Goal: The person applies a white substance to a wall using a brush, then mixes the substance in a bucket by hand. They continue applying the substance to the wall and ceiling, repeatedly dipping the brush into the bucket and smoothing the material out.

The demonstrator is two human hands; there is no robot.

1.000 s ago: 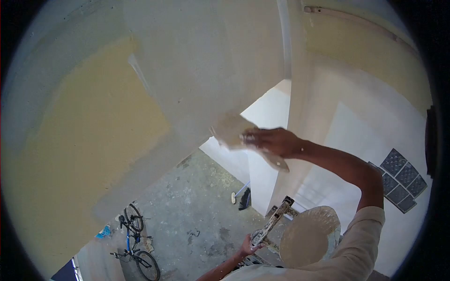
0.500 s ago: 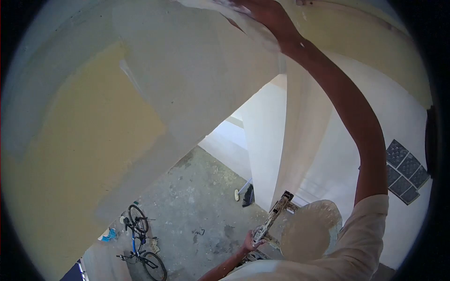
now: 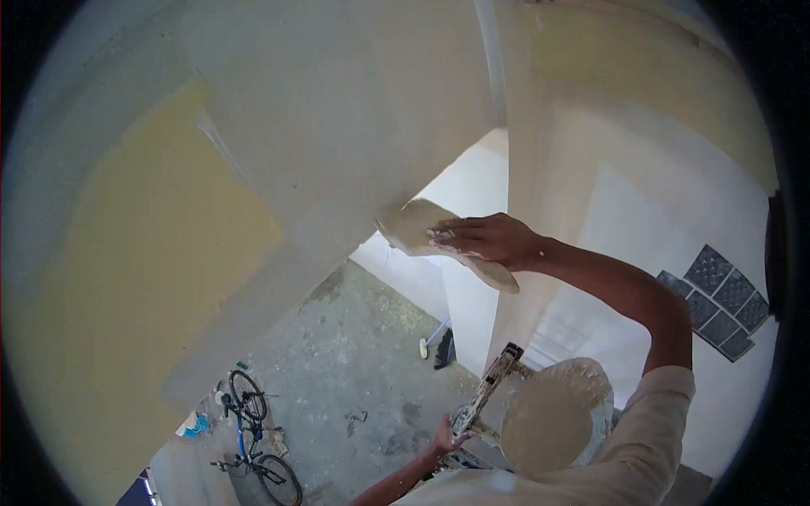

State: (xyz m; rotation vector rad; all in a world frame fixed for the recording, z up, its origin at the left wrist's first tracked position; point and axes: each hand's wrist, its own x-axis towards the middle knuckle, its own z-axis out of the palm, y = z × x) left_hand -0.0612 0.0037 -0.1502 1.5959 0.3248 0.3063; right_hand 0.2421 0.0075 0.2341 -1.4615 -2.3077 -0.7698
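Note:
My right hand [image 3: 485, 240] is closed on a flat, curved putty spreader [image 3: 411, 221] coated in beige putty; the fingers are smeared with it too. The spreader's far end is at the lower edge of the partly coated wall [image 3: 337, 143]. Below, my left hand [image 3: 447, 440] grips the putty-spattered top of a ladder [image 3: 496, 371]. Beside the ladder, close to my body, is a bucket [image 3: 607, 409] of beige putty. Grey-beige coating covers much of the wall, with a yellowish patch [image 3: 169, 236] at left.
Far below lies a stained concrete floor [image 3: 337, 363]. A bicycle [image 3: 245, 430] is down there at left, with a broom [image 3: 443, 347] by the white wall base. Dark textured tiles [image 3: 721, 295] show on the right wall.
My right hand has come down from the top of the wall to its lower edge, bringing the spreader into full view. My left hand stays on the ladder.

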